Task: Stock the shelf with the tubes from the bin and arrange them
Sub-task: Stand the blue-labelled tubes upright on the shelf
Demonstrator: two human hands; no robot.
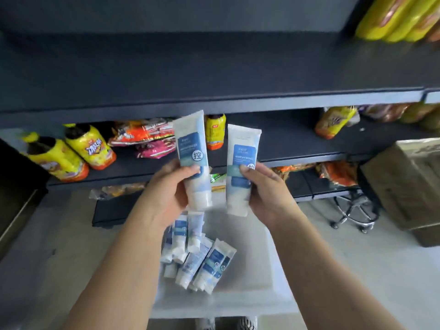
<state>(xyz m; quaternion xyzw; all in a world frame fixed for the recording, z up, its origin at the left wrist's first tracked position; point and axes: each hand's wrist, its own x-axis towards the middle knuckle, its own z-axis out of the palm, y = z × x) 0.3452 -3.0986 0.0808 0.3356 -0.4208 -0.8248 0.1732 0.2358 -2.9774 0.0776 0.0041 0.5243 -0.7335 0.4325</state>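
White and blue tubes stand cap-down in both hands, held in front of the shelf edge. The left hand (170, 186) is closed around the lower half of the left tube (194, 158), thumb across its label; the right hand (264, 186) is closed the same way on the right tube (241, 167). The two tubes are near each other but apart, a narrow gap between them.

Below the hands, a clear bin (250, 289) sits on the floor with a loose pile of tubes (197, 253) heaped in its left half; its right half is bare.

Above the hands, the dark upper shelf (190, 67) is wide and bare across most of its span, with only yellow packs (400, 17) at its far right. Its grey front lip runs just above the tube tops.

The next shelf down is crowded at left: yellow bottles (71, 153), snack bags (145, 136), and another bottle (215, 132) right behind the left tube. To the right of that bottle it lies open as far as a bread bag (335, 122).

A cardboard box (409, 186) and a stool base (354, 210) stand at right.
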